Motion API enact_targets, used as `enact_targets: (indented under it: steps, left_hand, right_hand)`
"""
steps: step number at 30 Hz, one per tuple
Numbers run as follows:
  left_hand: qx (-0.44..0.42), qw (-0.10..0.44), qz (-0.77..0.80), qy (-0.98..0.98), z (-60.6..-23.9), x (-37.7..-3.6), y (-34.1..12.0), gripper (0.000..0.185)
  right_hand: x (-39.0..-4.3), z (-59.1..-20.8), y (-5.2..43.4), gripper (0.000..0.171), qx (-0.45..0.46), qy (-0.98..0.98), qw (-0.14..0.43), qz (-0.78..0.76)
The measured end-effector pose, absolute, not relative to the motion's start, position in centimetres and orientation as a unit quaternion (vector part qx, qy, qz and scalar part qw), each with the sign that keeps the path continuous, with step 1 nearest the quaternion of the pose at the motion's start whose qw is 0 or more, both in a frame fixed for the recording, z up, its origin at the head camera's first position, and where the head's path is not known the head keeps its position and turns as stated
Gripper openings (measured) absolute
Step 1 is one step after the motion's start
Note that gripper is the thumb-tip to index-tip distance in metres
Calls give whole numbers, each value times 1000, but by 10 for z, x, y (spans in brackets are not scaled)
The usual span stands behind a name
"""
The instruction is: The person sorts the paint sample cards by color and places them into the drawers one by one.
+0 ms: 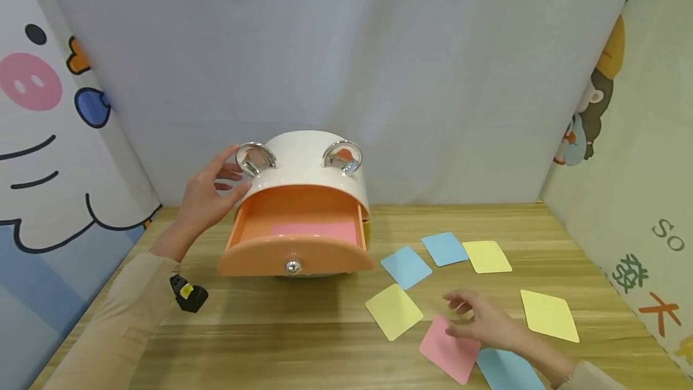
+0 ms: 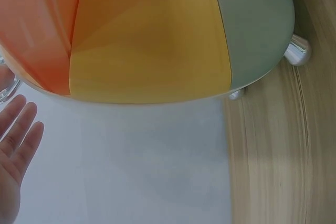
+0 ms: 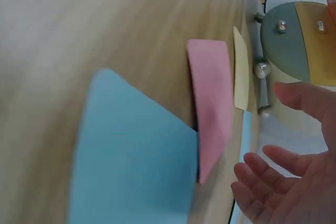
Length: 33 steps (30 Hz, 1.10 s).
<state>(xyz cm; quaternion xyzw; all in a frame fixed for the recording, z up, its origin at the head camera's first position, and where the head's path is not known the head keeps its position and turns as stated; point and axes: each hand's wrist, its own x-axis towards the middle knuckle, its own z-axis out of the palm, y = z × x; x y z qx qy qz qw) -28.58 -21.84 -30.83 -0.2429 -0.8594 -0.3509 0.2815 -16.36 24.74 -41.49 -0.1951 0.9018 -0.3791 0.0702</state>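
A: Materials, quick?
B: Glossy white plastic drawer box point(image 1: 308, 167), rounded top, two chrome ring handles. Top orange drawer point(image 1: 296, 245) pulled out, curved front, small chrome knob, a pink sheet lying flat inside. Wood-grain worktop point(image 1: 271, 324).

A: Left hand?
B: Left hand point(image 1: 208, 194) fingers spread and fairly straight, resting against the box's left side just below the left ring. Not gripping.

A: Right hand?
B: Right hand point(image 1: 482, 318) loosely spread, fingers relaxed, over the upper edge of the pink card point(image 1: 449, 348); whether it touches the card I cannot tell. Pinching nothing.

A: Where's that card?
B: Front right of the worktop, well apart from the drawer, thin matte rounded square. A blue card point(image 1: 506, 369) touches its right side, a yellow card point(image 1: 393, 310) just left.
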Motion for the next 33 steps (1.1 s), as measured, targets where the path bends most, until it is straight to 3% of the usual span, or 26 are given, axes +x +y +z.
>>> enact_targets:
  steps: [7, 13, 22, 33]
  left_hand:
    - [-244, 278, -354, -859, -307, -285, -219, 65]
    - [-240, 276, -352, -862, -308, -285, -220, 66]
    - [-240, 279, -353, -860, -308, -286, -220, 66]
    - [-238, 272, -354, -863, -307, -285, -219, 66]
  right_hand:
    - [-143, -435, 238, 74, -93, 953, 46, -283]
    - [-135, -438, 230, 85, -83, 973, 30, -212]
    - [-134, -440, 225, 79, -86, 972, 31, -214]
    - [-147, -437, 227, 60, -70, 962, 65, -254]
